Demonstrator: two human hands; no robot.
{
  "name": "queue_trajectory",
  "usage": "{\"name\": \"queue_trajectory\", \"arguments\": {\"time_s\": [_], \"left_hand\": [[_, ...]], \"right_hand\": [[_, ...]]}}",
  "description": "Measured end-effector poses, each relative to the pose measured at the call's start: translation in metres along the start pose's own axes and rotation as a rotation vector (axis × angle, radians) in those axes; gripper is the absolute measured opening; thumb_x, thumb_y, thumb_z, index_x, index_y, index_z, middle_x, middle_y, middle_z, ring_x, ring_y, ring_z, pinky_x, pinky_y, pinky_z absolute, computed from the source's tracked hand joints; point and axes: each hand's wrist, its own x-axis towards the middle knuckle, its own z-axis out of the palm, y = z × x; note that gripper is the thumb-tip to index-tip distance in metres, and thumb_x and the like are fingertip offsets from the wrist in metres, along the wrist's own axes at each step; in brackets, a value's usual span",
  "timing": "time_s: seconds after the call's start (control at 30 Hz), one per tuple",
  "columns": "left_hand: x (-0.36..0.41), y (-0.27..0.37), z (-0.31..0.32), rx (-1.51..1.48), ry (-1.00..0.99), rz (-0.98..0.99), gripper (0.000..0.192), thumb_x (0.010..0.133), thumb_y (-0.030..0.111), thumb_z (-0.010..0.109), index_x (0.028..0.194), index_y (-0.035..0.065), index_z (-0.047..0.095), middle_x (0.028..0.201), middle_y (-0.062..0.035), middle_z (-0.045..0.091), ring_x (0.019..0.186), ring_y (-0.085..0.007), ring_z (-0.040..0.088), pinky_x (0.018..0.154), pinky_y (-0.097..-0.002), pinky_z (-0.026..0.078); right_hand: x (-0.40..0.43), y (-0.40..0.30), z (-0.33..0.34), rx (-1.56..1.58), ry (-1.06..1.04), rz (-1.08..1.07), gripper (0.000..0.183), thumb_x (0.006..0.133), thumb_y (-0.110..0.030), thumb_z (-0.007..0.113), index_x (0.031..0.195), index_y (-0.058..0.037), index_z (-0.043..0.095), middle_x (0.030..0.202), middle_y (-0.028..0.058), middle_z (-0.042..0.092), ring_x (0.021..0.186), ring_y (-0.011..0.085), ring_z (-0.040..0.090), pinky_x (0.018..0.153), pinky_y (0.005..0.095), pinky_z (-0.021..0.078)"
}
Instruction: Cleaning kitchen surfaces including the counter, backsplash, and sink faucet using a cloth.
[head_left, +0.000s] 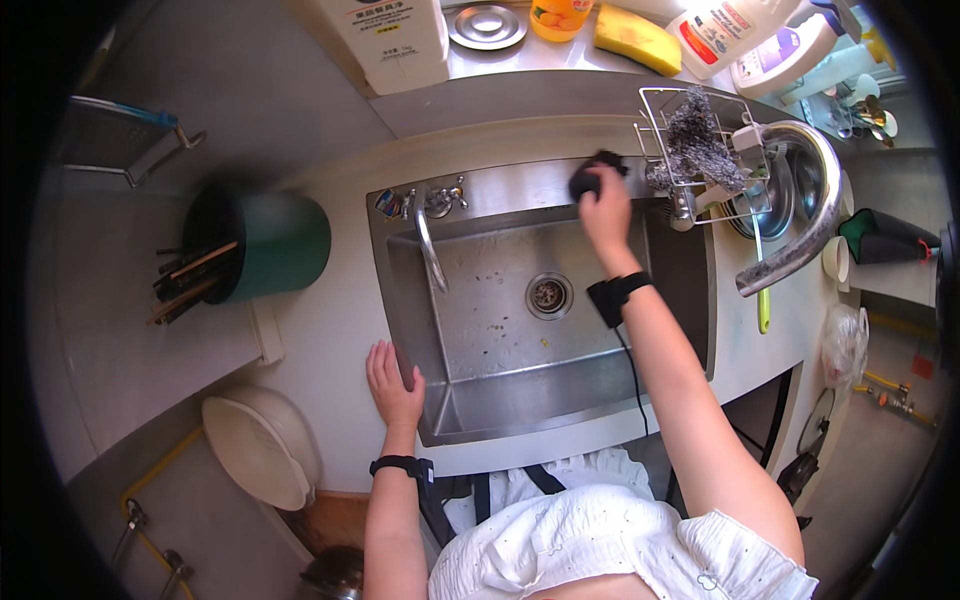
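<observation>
My right hand (606, 214) reaches over the stainless steel sink (502, 251) and grips a dark, crumpled cloth or scrubber (595, 174). It is pressed against the sink's back steel ledge; blur hides its exact kind. My left hand (395, 385) rests palm down, holding nothing, on the white counter (341, 330) at the sink's left edge, its thumb apart from the fingers. Small scraps of food lie on the basin floor around the drain strainer (549, 295). A chrome faucet (429, 240) curves over the basin's left side.
Right of the sink, a wire rack (705, 157) holds steel wool (694, 139). A thick curved metal pipe (814, 195) arches over nearby bowls. Bottles and a yellow sponge (637, 39) line the back shelf. At left, a green container (281, 244) of chopsticks lies on its side.
</observation>
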Motion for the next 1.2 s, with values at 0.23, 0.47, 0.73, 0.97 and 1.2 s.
{"name": "queue_trajectory", "arguments": {"time_s": [0.23, 0.47, 0.73, 0.97, 1.2], "left_hand": [[-0.001, -0.002, -0.004, 0.045, -0.01, 0.004, 0.061, 0.072, 0.015, 0.064, 0.128, 0.0043, 0.044, 0.133, -0.0136, 0.042, 0.127, -0.0332, 0.035, 0.107, -0.0449, 0.028], [-0.001, -0.002, 0.0, 0.042, -0.009, 0.008, 0.058, 0.074, 0.018, 0.061, 0.128, 0.0055, 0.044, 0.134, -0.0121, 0.042, 0.128, -0.0307, 0.034, 0.108, -0.0433, 0.027], [-0.002, -0.002, -0.004, 0.0, 0.002, 0.003, 0.051, 0.079, 0.013, 0.053, 0.128, 0.0037, 0.045, 0.134, -0.0105, 0.043, 0.128, -0.0295, 0.034, 0.109, -0.0427, 0.026], [-0.001, -0.004, -0.005, -0.042, 0.022, 0.005, 0.05, 0.079, 0.011, 0.052, 0.127, 0.003, 0.046, 0.133, -0.013, 0.043, 0.127, -0.0323, 0.036, 0.107, -0.0439, 0.027], [-0.001, -0.006, 0.0, -0.012, 0.034, 0.025, 0.051, 0.077, 0.014, 0.054, 0.126, 0.0033, 0.047, 0.132, -0.0111, 0.044, 0.126, -0.0286, 0.037, 0.108, -0.0438, 0.028]], "right_hand": [[-0.056, -0.099, 0.058, 0.318, -0.445, -0.451, 0.033, 0.062, 0.007, 0.054, 0.092, -0.0044, 0.056, 0.115, 0.0163, 0.057, 0.113, 0.0345, 0.051, 0.097, 0.041, 0.0426], [-0.081, -0.025, -0.013, 0.187, -0.376, -0.178, 0.035, 0.062, 0.013, 0.05, 0.093, -0.0032, 0.056, 0.115, 0.0171, 0.057, 0.11, 0.0356, 0.052, 0.093, 0.0411, 0.0435], [-0.063, -0.033, 0.018, 0.043, 0.034, 0.07, 0.037, 0.068, 0.007, 0.051, 0.103, -0.0035, 0.049, 0.119, 0.0178, 0.054, 0.107, 0.0383, 0.05, 0.095, 0.0424, 0.0374], [-0.119, -0.095, 0.05, 0.313, -0.293, -0.006, 0.041, 0.065, 0.006, 0.058, 0.104, -0.0028, 0.052, 0.121, 0.0185, 0.054, 0.108, 0.0362, 0.052, 0.094, 0.0405, 0.0405], [-0.128, -0.192, 0.113, 0.412, -0.354, -0.277, 0.043, 0.064, 0.012, 0.056, 0.104, -0.0039, 0.052, 0.124, 0.017, 0.052, 0.114, 0.0375, 0.048, 0.096, 0.0405, 0.0405]]}}
